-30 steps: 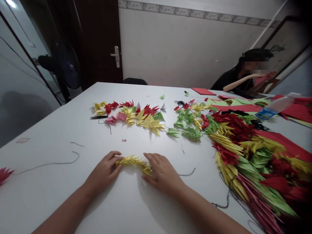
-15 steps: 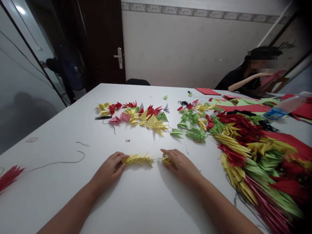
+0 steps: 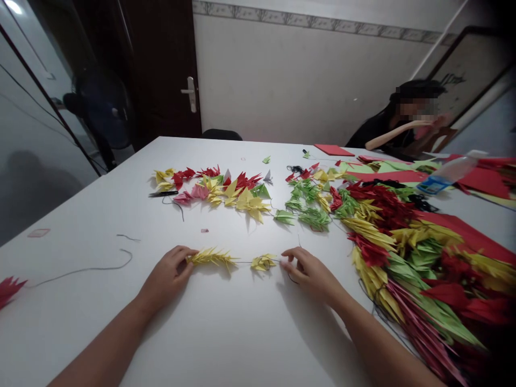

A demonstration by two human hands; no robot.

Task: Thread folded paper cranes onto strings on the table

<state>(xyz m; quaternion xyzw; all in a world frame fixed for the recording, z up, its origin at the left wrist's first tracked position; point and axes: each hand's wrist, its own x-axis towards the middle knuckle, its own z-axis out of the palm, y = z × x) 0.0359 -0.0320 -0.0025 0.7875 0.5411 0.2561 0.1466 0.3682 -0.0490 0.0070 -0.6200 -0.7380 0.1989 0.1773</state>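
A tightly packed string of yellow folded-paper cranes (image 3: 213,259) lies near the middle of the white table (image 3: 217,333). My left hand (image 3: 173,269) pinches its left end between thumb and fingers. A dark thread (image 3: 243,262) runs rightward from it through a smaller yellow paper cluster (image 3: 263,262), with a gap between the two. My right hand (image 3: 304,269) is just right of that cluster, fingertips closed on the thread; a short loop of thread hangs below the fingers. The cluster itself is not touched by either hand.
Several strung paper cranes (image 3: 242,191) and black scissors (image 3: 163,193) lie farther back. Colourful strung bundles (image 3: 403,258) cover the right side beside a plastic bottle (image 3: 449,173). Loose thread (image 3: 84,269) lies left. A person (image 3: 387,126) sits back right.
My right hand has let go of the small yellow cluster and moved right onto the thread. The cluster now sits exposed on the thread. My left hand keeps its pinch. The view has shifted slightly.
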